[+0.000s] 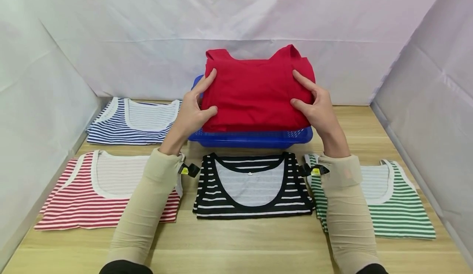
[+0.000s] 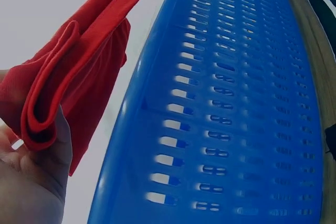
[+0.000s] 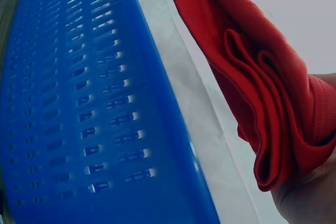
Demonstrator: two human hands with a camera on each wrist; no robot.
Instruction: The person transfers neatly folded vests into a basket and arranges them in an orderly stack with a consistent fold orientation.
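Observation:
Both hands hold a folded red tank top up over a blue plastic basket in the head view. At its left edge the left hand grips the cloth, thumb and a finger on the front face. The right hand grips the opposite edge the same way. In the left wrist view the folded layers of the red top lie in the hand above the basket's slotted wall. Stacked folds of the red top also show in the right wrist view. The basket's inside is mostly hidden.
Folded striped tank tops lie on the wooden table: blue at back left, red-and-white at front left, black-and-white in the middle, green at right. White cloth walls stand behind and at both sides.

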